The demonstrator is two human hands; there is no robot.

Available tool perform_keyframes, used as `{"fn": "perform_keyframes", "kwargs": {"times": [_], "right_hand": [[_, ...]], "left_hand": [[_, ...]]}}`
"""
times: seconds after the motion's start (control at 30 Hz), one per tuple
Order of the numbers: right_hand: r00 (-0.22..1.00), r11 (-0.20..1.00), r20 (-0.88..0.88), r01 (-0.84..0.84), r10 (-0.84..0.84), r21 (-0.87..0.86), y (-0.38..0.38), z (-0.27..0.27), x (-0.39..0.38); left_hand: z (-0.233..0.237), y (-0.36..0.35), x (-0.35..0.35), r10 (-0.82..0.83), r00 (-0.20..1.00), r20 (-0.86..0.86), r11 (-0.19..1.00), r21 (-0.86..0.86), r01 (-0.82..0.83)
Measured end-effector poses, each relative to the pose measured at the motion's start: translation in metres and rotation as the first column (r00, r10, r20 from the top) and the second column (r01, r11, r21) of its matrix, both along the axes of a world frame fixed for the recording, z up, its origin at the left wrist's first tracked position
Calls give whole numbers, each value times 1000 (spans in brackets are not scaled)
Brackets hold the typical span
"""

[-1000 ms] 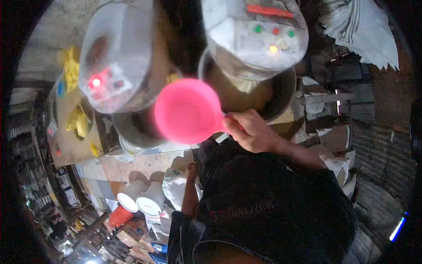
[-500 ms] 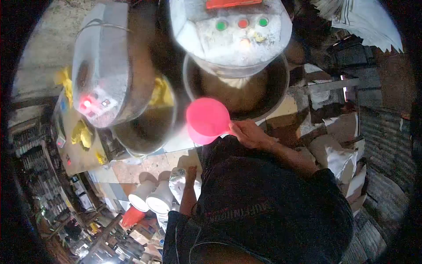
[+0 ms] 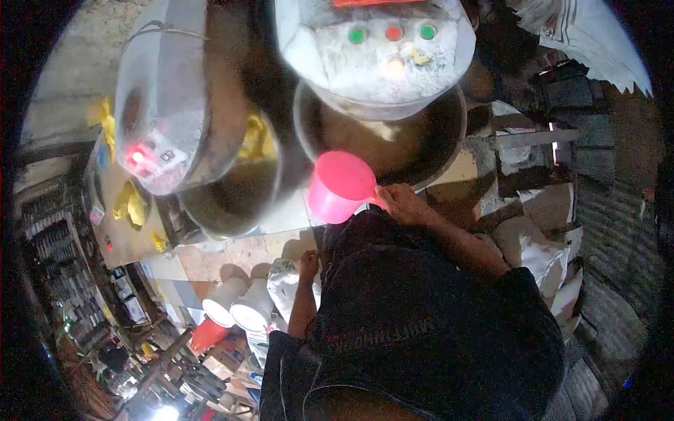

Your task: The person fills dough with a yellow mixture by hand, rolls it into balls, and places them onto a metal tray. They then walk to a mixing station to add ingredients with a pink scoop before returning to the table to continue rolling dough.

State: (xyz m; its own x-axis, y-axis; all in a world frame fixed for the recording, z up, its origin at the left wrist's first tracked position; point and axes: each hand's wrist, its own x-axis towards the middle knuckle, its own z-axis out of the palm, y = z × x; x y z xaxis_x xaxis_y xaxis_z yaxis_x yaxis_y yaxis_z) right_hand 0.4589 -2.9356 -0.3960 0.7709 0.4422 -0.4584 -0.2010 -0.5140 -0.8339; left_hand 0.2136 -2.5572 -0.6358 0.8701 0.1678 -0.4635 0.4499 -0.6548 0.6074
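A pink plastic dipper (image 3: pixel 342 184) is held by its short handle in my right hand (image 3: pixel 406 205), whose fingers are closed around it. The dipper tilts at the near rim of a large metal bowl (image 3: pixel 458 151), under a flour-dusted mixer head (image 3: pixel 382 63) with green and red buttons. Whether anything is inside the dipper I cannot make out. My left hand (image 3: pixel 307 264) hangs low at my side, its fingers seemingly curled with nothing visible in them. Near it is a white sack (image 3: pixel 283 284).
A second mixer (image 3: pixel 165 105) with its own bowl (image 3: pixel 232 217) stands at the left, beside a table (image 3: pixel 133 249) with yellow plastic bags (image 3: pixel 130 205). White buckets (image 3: pixel 253 307) stand on the tiled floor. Paper sacks (image 3: pixel 544 256) are piled at the right, against corrugated sheeting (image 3: pixel 618 259).
The dipper and my right hand have shifted slightly right, and the dipper has tilted so more of its side shows. My left hand has risen slightly, its fingers more curled.
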Motion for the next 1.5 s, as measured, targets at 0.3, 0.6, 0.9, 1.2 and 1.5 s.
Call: {"fn": "perform_keyframes", "kwargs": {"times": [0.3, 0.6, 0.9, 1.2, 1.5], "right_hand": [[999, 1000, -37, -2, 2, 0, 0, -29, 4], [994, 1000, -107, 4, -6, -13, 2, -24, 10], [1000, 1000, -15, -17, 17, 2, 0, -27, 9], [999, 997, 30, 38, -40, 67, 3, -51, 3], [997, 997, -59, 56, -53, 58, 3, -21, 6]], "left_hand": [[-54, 29, -34, -187, 978, -96, 975, 99, 197], [-19, 14, -7, -82, 964, -252, 979, 162, 126], [-40, 32, -2, -610, 747, 263, 779, 369, 506], [-24, 20, -4, -339, 929, 147, 918, 268, 292], [-28, 21, -5, -183, 981, -70, 976, 108, 190]]}}
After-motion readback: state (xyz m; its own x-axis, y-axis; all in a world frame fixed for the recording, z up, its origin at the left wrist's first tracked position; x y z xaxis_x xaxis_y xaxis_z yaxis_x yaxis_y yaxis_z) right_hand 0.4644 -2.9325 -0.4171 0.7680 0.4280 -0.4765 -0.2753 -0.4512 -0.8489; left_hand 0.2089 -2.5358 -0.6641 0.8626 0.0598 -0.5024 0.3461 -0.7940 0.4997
